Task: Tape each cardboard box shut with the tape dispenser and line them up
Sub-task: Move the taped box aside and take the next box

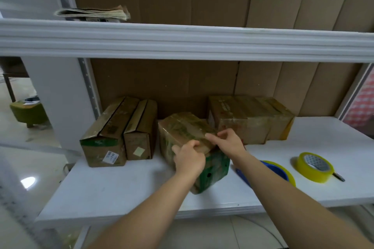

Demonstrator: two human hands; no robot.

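Both hands on the centre box, mid-shelf, skewed; left hand fingers curled over its near top edge; right hand pinching tape on top; blue tape dispenser just right, yellow tape roll beyond; two taped boxes left, bigger box behind right.

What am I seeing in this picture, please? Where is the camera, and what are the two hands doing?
There is one picture, from a camera worn on a person's head, looking down at a white shelf. The left hand and right hand both grip the near top edge of the middle cardboard box, which sits tilted. Two taped boxes stand side by side to its left, and a larger box stands behind on the right. On the right lie a blue tape dispenser and a yellow tape roll.
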